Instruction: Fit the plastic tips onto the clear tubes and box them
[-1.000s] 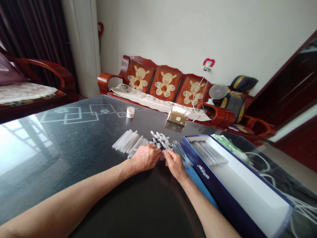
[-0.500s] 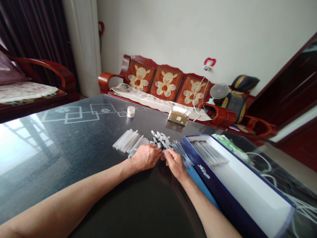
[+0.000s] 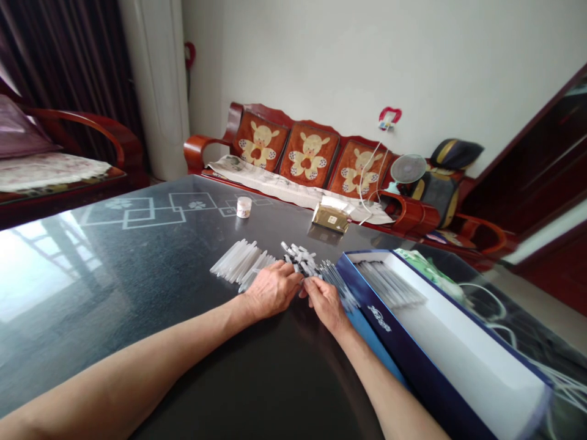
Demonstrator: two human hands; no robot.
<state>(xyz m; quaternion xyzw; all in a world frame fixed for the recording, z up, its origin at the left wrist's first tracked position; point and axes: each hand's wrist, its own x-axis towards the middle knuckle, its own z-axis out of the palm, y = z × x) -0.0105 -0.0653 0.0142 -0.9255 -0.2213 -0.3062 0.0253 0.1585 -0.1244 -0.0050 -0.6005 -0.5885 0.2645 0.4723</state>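
My left hand [image 3: 275, 289] and my right hand [image 3: 324, 302] meet at the near side of the small parts, fingers closed in a pinch. Whatever lies between the fingertips is mostly hidden. Translucent white pen barrels [image 3: 235, 261] lie in a row beyond and left of my left hand. Just past the fingers is a heap of short white-and-dark pieces, which look like pen caps or tips [image 3: 299, 252]. Thin grey pen refills [image 3: 338, 281] lie beside my right hand, against the box.
A long dark-blue box [image 3: 403, 360] with a white inside holds a bundle of pens [image 3: 389, 284] at its far end. Further back on the dark table [image 3: 151, 275] stand a small round container [image 3: 244, 208] and a gold tissue pack [image 3: 330, 218]. White cables [image 3: 562, 382] trail at right.
Both hands stay pinched together at nearly the same spot, with only slight finger movement. The whole view has shifted a little.
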